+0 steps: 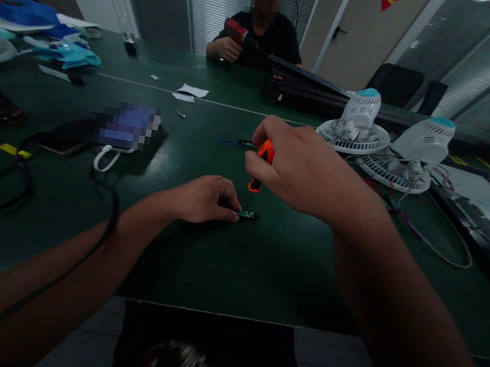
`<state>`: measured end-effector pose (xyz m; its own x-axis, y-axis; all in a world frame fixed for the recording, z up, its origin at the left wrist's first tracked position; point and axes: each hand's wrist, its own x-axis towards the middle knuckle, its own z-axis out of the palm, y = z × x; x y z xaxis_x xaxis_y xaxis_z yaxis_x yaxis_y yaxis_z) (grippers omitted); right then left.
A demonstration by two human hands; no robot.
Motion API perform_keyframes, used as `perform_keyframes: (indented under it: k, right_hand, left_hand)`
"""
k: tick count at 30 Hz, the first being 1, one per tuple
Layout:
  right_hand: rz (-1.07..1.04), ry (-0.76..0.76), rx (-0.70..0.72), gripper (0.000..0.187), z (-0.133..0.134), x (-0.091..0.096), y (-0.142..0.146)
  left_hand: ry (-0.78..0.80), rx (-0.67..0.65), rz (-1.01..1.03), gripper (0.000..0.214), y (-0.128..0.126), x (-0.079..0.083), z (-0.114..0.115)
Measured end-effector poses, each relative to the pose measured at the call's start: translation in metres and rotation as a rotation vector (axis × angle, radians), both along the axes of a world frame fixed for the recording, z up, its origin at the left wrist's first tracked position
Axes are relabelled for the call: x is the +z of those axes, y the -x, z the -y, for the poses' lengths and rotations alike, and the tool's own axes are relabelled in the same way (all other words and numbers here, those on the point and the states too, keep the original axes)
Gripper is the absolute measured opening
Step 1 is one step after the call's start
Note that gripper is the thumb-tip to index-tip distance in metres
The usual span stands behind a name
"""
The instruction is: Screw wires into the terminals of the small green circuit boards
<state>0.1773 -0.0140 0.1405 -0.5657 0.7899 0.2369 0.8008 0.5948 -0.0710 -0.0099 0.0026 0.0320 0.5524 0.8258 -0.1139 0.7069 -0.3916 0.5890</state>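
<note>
My right hand (278,158) grips an orange and black screwdriver (265,152) from above, holding it upright. The shaft points down at a small green circuit board (247,214) on the dark green table; whether the tip touches it is too fine to tell. My left hand (216,202) pinches the left end of this board between thumb and fingers, low against the tabletop. Just beyond my right hand's fingertips lies another small dark part (246,144) with a thin wire.
Two white fan units (352,136) stand at the right, with loose wires (434,242) nearby. A black cable (114,211) crosses over my left forearm. Paper scraps (192,92) lie farther back. Across the table, a person (270,39) holds a red drill (236,31) beside long black bars (309,87).
</note>
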Motion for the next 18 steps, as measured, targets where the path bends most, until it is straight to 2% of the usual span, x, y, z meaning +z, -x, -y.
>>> perform_keyframes:
  k: [11,18]
  right_hand:
    - [0.003,0.001,-0.003,0.03,0.0011,0.0013,-0.0014]
    - [0.075,-0.002,-0.015,0.031,0.0028,0.0028,-0.0022]
  left_hand:
    - [-0.022,-0.017,0.003,0.021,0.0012,-0.0012,-0.0006]
    - [-0.032,-0.021,0.014,0.02,0.0019,-0.0025,-0.0009]
